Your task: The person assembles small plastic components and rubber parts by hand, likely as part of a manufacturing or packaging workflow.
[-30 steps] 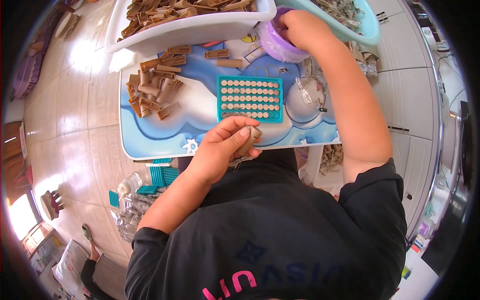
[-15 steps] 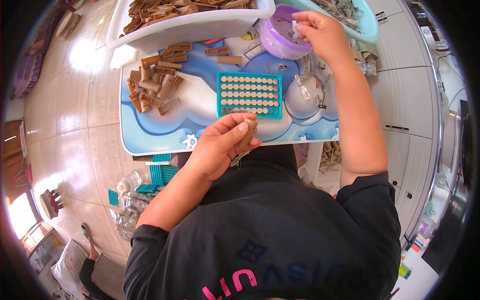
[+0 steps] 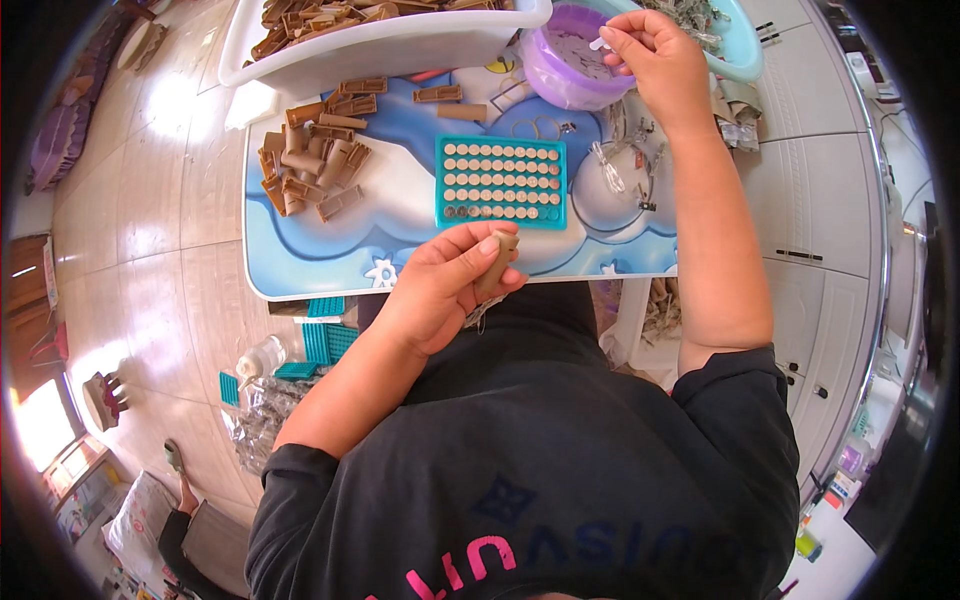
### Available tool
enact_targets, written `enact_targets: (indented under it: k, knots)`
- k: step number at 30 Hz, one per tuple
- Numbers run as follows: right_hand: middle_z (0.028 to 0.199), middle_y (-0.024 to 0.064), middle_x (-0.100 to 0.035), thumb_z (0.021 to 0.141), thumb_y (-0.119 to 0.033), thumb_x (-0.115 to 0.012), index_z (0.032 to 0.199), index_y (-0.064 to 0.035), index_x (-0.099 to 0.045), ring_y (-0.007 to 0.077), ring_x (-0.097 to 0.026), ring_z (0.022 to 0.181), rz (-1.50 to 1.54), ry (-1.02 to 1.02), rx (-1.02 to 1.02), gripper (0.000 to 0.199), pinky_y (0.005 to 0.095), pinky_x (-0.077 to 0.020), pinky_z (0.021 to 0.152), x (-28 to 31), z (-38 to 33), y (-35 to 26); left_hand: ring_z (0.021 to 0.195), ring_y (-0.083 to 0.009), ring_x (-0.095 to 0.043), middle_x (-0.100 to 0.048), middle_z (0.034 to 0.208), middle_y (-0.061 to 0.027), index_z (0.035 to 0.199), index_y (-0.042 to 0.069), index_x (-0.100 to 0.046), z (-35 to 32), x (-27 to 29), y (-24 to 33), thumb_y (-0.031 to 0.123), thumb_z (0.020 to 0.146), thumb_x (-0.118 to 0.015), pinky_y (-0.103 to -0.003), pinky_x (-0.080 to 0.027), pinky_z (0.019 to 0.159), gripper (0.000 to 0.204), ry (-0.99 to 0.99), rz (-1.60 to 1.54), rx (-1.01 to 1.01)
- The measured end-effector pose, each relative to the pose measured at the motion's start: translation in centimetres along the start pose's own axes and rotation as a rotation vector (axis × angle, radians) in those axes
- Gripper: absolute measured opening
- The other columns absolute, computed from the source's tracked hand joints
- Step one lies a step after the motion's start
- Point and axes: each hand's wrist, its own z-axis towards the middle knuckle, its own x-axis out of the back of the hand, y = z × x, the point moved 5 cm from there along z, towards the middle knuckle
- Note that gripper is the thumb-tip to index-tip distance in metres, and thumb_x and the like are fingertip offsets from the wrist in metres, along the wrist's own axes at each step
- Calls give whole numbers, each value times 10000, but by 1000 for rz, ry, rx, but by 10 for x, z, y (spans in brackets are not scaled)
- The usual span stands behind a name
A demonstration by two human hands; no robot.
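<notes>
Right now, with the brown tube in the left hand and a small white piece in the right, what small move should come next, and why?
Probably bring the right hand with its small white piece from above the purple bowl to the brown tube in the left hand; the two are still far apart.

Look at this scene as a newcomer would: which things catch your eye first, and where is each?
The teal tray of round brown pieces sits mid-table, on the blue-and-white tabletop. Near the table's front edge, the left hand holds a brown tube. At the far right, the right hand pinches a small white piece over the purple bowl.
</notes>
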Motion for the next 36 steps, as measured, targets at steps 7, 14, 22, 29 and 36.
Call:
enact_targets:
  k: [7, 14, 22, 29, 36]
  knots:
    - [812, 23, -659, 846, -96, -620, 1038, -14, -640, 72, -592, 686, -190, 84, 17, 209, 204, -487, 624, 1, -5, -9, 829, -163, -609, -576, 981, -63, 1140, 7, -539, 0, 0, -1, 156, 923, -533, -306, -516, 802, 264, -1, -10, 0]
    - [861, 41, -657, 852, -56, -601, 1000, 15, -637, 92, -607, 704, -22, 159, 103, 168, 212, -493, 654, -8, -37, -35, 893, -200, -593, -569, 1018, -120, 1223, 11, -464, 2, 7, -4, 184, 939, -479, -388, -486, 909, 333, -40, -165, 6]
    - [794, 96, -608, 745, 23, -657, 821, -21, -622, 223, -602, 701, -122, -74, 381, 94, 285, -482, 590, -59, -154, -68, 911, -182, -583, -572, 994, -101, 1190, -1, -484, 5, 5, -5, 200, 943, -464, -379, -473, 931, 319, -86, -222, -5]
    - [780, 90, -591, 718, 18, -691, 793, -21, -608, 222, -593, 676, -45, -54, 297, 119, 293, -479, 565, -69, -179, -53, 875, -215, -613, -603, 970, -122, 1090, -13, -517, 5, 6, -3, 162, 925, -504, -341, -481, 865, 241, -102, -161, -101]
    - [745, 79, -581, 697, 19, -701, 765, -22, -613, 210, -574, 649, -32, -25, 334, 118, 286, -458, 549, -68, -178, -56, 891, -209, -624, -614, 984, -118, 1118, -19, -528, 1, -1, -4, 181, 917, -530, -352, -490, 864, 284, -26, -134, -58]
